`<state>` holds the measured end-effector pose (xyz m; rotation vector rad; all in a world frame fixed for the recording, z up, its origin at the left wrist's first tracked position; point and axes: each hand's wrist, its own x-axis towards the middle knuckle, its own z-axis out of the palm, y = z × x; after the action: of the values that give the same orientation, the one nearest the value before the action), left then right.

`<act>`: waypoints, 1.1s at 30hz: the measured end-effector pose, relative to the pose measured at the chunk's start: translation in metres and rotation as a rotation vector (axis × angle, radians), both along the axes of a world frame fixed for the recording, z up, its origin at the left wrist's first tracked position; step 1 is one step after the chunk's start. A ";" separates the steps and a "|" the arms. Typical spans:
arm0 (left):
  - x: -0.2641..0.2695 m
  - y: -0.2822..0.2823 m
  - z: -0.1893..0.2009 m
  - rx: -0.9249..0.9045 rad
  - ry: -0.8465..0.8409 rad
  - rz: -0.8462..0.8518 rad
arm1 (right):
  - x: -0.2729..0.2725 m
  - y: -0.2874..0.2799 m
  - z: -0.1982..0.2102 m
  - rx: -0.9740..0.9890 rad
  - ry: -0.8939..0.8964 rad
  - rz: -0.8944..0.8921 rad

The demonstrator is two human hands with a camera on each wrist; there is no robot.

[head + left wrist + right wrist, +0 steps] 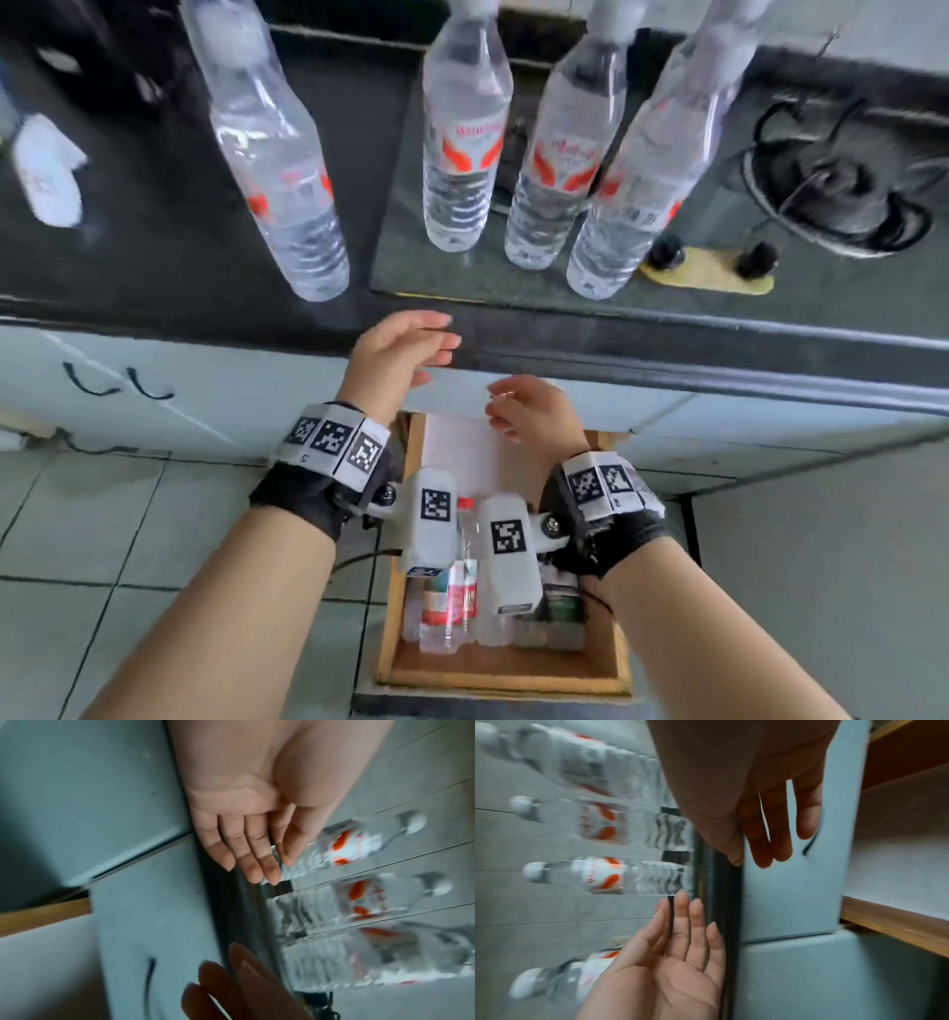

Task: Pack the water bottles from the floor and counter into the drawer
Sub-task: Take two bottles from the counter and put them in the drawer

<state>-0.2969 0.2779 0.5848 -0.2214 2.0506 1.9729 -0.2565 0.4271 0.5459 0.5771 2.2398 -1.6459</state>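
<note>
Several clear water bottles with red-and-white labels stand on the dark counter: one at the left, one in the middle, two at the right. Below, the wooden drawer is pulled out and holds a few bottles, partly hidden by my wrist cameras. My left hand hovers at the counter's front edge, fingers straight, holding nothing. My right hand hangs lower over the drawer, fingers loosely bent and empty. Both palms show empty in the wrist views: the left hand, the right hand.
A gas stove burner with black knobs fills the counter's right side. A white object lies at the far left. Pale cabinet fronts flank the drawer. The floor is light tile.
</note>
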 end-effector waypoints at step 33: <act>-0.025 -0.070 0.056 -0.038 0.344 0.115 | -0.081 -0.036 0.093 -0.071 0.534 -0.078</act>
<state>-0.3215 0.2080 0.6406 -0.0065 2.3327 2.1673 -0.3377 0.3914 0.6384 0.2217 2.5205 -2.1065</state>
